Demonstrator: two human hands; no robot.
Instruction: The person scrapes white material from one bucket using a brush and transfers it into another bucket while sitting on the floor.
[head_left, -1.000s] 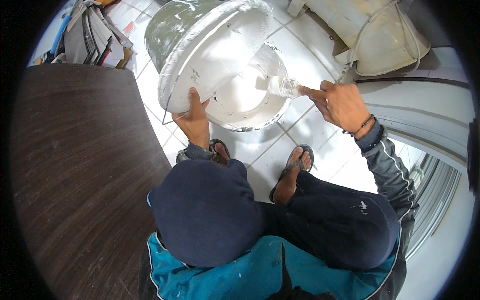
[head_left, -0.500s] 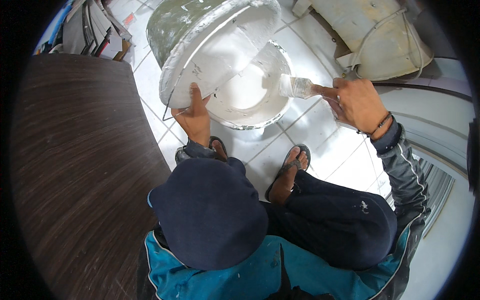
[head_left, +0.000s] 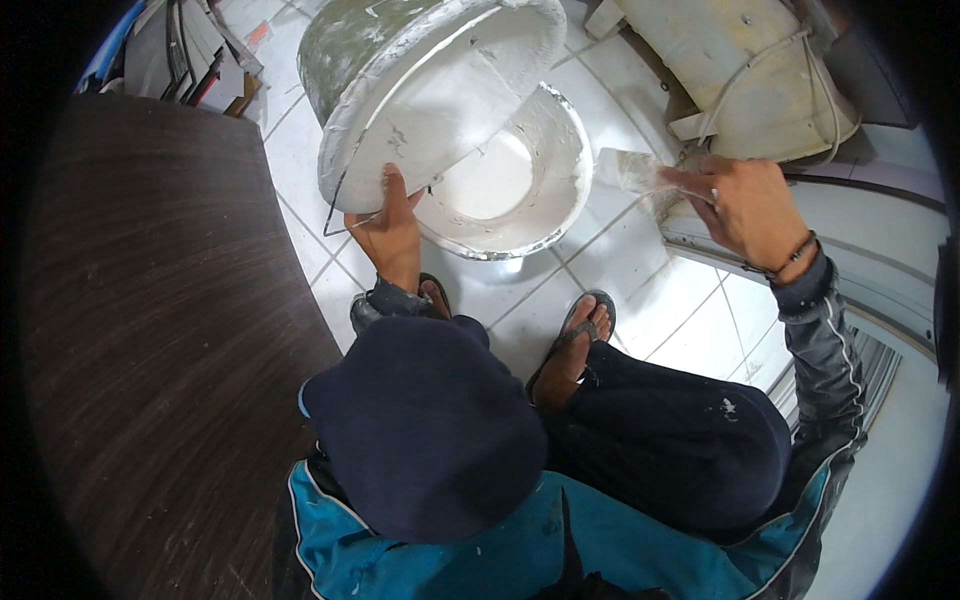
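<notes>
1. Left hand (head_left: 388, 232) is clamped on the near rim of the tilted bucket (head_left: 430, 90), fingers curled over the edge. The bucket is tipped steeply, mouth facing the person, with its thin wire handle hanging loose below the hand.
2. Right hand (head_left: 752, 208) is closed around the handle of a paint-caked brush (head_left: 632, 170), bristles pointing left towards the buckets. The brush is held in the air, just right of the lower bucket and not touching it.
3. Lower bucket (head_left: 545, 190) stands upright on the tiled floor (head_left: 640, 290), partly under the tilted one, just ahead of the person's sandalled feet.
4. Contents: the lower bucket holds a pool of white paint at the bottom, walls smeared white. The tilted bucket's inside is coated white; I cannot tell how much liquid is left in it.
5. Risk: 1-hand hold on a wet rim. A slip would likely drop the tilted bucket onto the lower one and splash paint.
6. Risk: the tilted rim overhangs the lower bucket only partly. Runoff at the near edge could miss and land on the floor or feet.
7. Risk: a loaded brush held off to the side may drip on the tiles.
</notes>
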